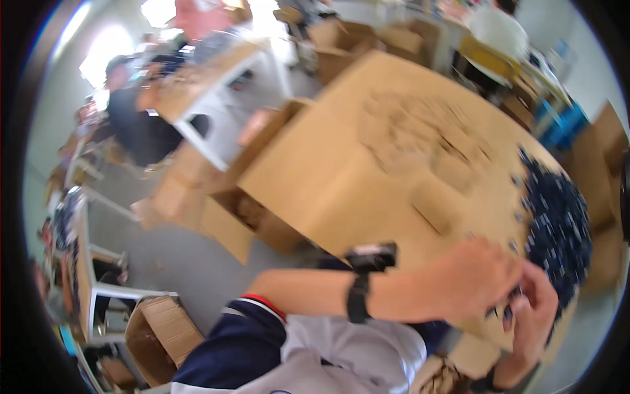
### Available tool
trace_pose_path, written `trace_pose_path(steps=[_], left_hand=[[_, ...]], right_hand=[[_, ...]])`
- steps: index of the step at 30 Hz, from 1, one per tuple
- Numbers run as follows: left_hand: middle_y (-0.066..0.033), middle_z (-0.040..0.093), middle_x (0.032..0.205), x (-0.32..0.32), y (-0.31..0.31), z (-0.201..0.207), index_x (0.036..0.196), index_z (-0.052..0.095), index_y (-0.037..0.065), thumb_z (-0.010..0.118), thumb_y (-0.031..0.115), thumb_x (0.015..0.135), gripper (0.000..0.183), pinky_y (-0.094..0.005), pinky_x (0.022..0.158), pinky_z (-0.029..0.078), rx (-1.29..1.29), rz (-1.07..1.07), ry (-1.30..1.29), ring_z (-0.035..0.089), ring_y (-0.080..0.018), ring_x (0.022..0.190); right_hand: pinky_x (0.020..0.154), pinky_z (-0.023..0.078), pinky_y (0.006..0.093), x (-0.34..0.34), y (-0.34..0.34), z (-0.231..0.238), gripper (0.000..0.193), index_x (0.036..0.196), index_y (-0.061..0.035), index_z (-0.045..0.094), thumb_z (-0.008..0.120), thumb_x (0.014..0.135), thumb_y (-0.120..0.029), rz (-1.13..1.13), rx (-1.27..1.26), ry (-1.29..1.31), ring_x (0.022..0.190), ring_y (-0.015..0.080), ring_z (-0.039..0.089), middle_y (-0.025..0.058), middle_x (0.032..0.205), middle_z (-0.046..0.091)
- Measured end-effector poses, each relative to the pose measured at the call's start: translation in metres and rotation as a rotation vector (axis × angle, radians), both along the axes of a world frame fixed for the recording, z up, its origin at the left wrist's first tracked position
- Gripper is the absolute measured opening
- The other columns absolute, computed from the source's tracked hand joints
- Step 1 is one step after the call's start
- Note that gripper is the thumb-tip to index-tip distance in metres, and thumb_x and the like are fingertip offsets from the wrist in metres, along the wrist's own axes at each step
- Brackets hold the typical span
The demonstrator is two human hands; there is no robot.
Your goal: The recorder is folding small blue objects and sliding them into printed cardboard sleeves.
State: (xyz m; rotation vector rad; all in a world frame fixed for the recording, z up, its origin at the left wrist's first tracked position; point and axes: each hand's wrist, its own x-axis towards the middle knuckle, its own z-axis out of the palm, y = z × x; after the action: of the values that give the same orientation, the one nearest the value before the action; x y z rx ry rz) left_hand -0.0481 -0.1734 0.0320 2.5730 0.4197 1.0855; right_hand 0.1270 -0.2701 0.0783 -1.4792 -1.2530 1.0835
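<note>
My left hand [482, 274] reaches across from the left, a black strap with a small dark device [371, 257] on its wrist. It meets my right hand [539, 303] over the near right part of the table [308, 177]. Both hands have their fingers bent and closed together. Small dark bits show between and below the fingertips, too blurred to name. Beside the hands, along the table's right edge, spreads a large heap of small dark blue-black pieces [558, 226] with light glints. A few loose ones lie at its left border.
Flat brown cardboard pieces [420, 131] lie scattered mid-table, with a brown rectangle [436, 209] nearer me. An open cardboard box [262, 223] stands against the table's left side. Another box [164, 335] is at lower left. A blue bin [561, 125] stands far right. People sit at other tables.
</note>
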Motion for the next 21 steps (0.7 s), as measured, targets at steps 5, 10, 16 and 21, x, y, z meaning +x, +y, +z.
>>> trace_pose_path(steps=[5, 10, 16, 21], left_hand=[[-0.0028, 0.059, 0.075, 0.007, -0.015, -0.004, 0.081, 0.062, 0.005, 0.058, 0.022, 0.079, 0.017, -0.0292, 0.066, 0.039, 0.48, 0.26, 0.228, 0.053, -0.0187, 0.072], [-0.0025, 0.058, 0.074, 0.0, -0.012, 0.001, 0.076, 0.062, 0.004, 0.059, 0.022, 0.078, 0.019, -0.0298, 0.067, 0.038, 0.576, 0.294, 0.249, 0.051, -0.018, 0.074], [-0.0055, 0.059, 0.083, 0.003, -0.001, -0.003, 0.092, 0.061, 0.0, 0.064, 0.021, 0.077, 0.026, -0.034, 0.075, 0.039, 0.249, 0.189, 0.14, 0.053, -0.0212, 0.079], [-0.0144, 0.055, 0.118, 0.0, 0.019, -0.035, 0.118, 0.055, -0.003, 0.065, 0.025, 0.079, 0.049, -0.0351, 0.087, 0.038, -0.06, 0.275, -0.251, 0.053, -0.0259, 0.102]], right_hand=[[0.052, 0.041, 0.0199, -0.009, -0.002, -0.007, 0.027, 0.115, 0.0033, 0.061, 0.059, 0.089, 0.005, -0.052, -0.009, 0.011, 0.067, 0.0082, 0.055, 0.005, 0.092, 0.064], [0.053, 0.039, 0.0185, 0.004, 0.006, -0.035, 0.026, 0.118, 0.0015, 0.06, 0.063, 0.092, -0.004, -0.025, 0.029, -0.105, 0.065, 0.0051, 0.052, 0.001, 0.087, 0.062], [0.068, 0.048, 0.0281, 0.012, 0.016, -0.031, 0.02, 0.102, 0.0027, 0.06, 0.066, 0.091, -0.013, -0.137, 0.525, -0.329, 0.077, 0.0159, 0.058, 0.0092, 0.092, 0.064], [0.083, 0.053, 0.0333, 0.004, 0.02, -0.02, 0.017, 0.099, 0.0058, 0.065, 0.06, 0.094, -0.009, -0.123, 0.68, -0.229, 0.098, 0.0245, 0.064, 0.0173, 0.109, 0.066]])
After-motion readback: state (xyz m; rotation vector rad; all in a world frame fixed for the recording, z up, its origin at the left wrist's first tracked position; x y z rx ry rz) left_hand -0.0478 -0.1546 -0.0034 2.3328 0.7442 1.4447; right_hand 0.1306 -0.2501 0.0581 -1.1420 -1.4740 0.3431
